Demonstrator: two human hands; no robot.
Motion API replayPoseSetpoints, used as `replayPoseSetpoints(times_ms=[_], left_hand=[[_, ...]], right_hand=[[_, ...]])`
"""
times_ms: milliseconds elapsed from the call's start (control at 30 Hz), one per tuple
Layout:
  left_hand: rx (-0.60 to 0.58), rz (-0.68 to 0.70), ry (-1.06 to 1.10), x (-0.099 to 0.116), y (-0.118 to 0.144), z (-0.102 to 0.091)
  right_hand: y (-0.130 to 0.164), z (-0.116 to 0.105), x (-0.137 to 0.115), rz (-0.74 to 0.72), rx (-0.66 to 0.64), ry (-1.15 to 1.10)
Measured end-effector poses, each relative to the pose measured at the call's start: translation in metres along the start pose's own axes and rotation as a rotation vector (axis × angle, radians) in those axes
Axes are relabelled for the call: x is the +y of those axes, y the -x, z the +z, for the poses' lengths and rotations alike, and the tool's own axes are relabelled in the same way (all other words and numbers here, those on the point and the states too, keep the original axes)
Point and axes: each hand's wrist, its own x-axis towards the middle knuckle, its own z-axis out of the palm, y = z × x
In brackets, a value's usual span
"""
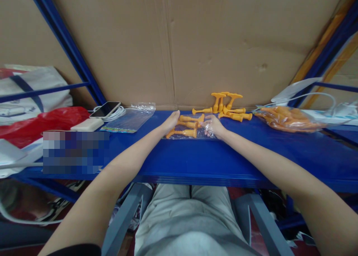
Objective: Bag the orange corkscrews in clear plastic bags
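A clear plastic bag (181, 137) with several orange plastic T-handled pieces (188, 133) in it lies on the blue shelf between my hands. My left hand (170, 122) is closed on the bag's left end, its thumb on top and the other fingers mostly hidden. At the right end, my right hand (214, 127) has its fingers bunched in the crumpled plastic. Just beyond that hand, more orange T-handled pieces (228, 103) are piled against the cardboard, some standing and others lying down.
A larger clear bag of orange pieces (291, 118) rests at the right. To the left lie a flat zip bag (130, 118), a phone (105, 109) on a coiled white cable, a white block (87, 125) and red plastic (56, 119). Blue uprights (69, 47) flank the cardboard wall (173, 43).
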Motion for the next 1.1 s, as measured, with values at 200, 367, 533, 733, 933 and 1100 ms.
replayPoseSetpoints(times_ms=[200, 367, 533, 733, 933, 1100], left_hand=[[0.15, -0.048, 0.326, -0.0001, -0.0005, 0.0034], [0.173, 0.015, 0.294, 0.0006, 0.0021, 0.0025], [0.177, 0.117, 0.13, 0.0014, 0.0037, -0.0015], [0.065, 0.268, -0.051, 0.0009, 0.0057, -0.0048], [-0.054, 0.328, -0.161, 0.002, 0.0084, -0.0042], [-0.083, 0.388, -0.201, -0.0001, 0.0075, -0.0042]], right_hand=[[-0.0029, -0.0003, -0.003, 0.041, -0.01, -0.07], [-0.0021, 0.0003, -0.0039, 0.054, -0.032, -0.135], [-0.0012, 0.0003, -0.0062, 0.099, -0.046, -0.22], [-0.0029, 0.0004, -0.0081, 0.092, -0.052, -0.199], [-0.0048, -0.0067, -0.0045, -0.034, -0.281, -0.083], [-0.0084, -0.0069, -0.0014, -0.083, -0.318, -0.001]])
